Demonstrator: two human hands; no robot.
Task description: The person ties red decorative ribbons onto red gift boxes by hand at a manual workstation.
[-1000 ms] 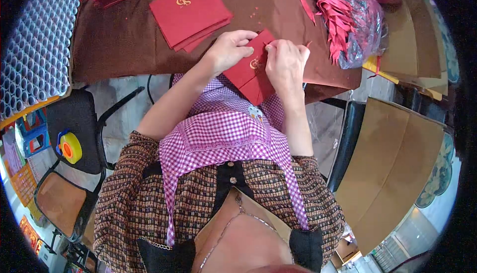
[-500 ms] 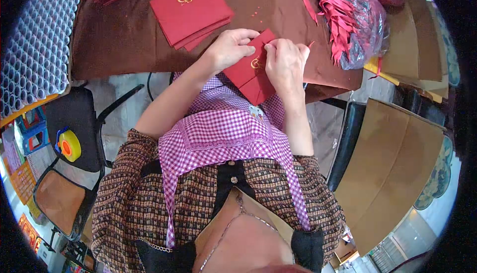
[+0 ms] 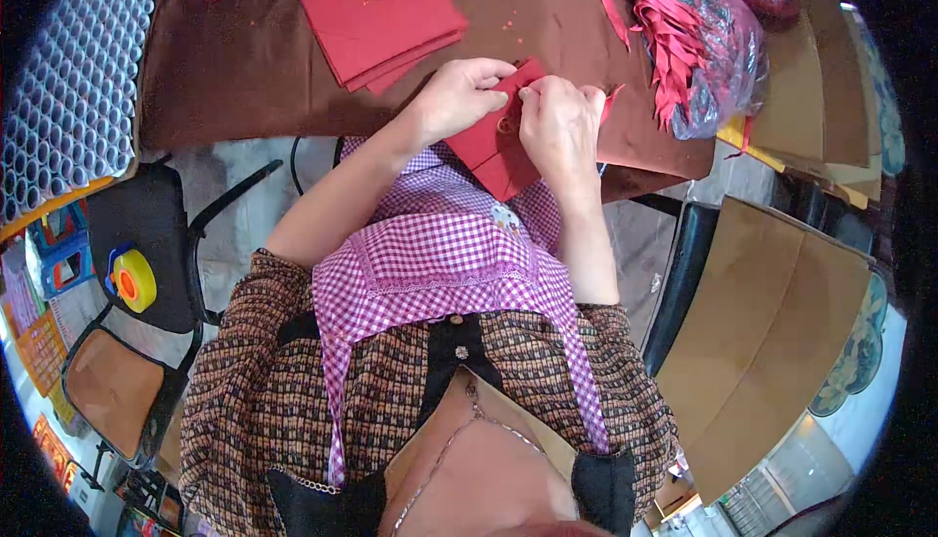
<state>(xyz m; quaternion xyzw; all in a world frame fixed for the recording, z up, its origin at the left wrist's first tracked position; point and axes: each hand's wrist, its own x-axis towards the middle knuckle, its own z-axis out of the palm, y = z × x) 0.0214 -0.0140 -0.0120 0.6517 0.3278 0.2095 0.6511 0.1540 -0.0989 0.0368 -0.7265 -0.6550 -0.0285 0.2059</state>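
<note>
The left hand [image 3: 461,99] is pinching the red gold-monogrammed envelope [image 3: 495,151] between thumb and fingers; the right hand [image 3: 562,131] is closing its fingertips on the other side. The envelope is slanting over the desk's [image 3: 234,78] near edge. Beyond, an envelope stack [image 3: 381,19] is lying left, while red ribbons [image 3: 669,43] are spilling from a plastic bag [image 3: 728,58] toward the right edge.

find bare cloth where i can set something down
The brown cloth is bare left of the stacked red cards and, bar specks, between them and the ribbons. Crowded: around left hand, right hand, held card.
</note>
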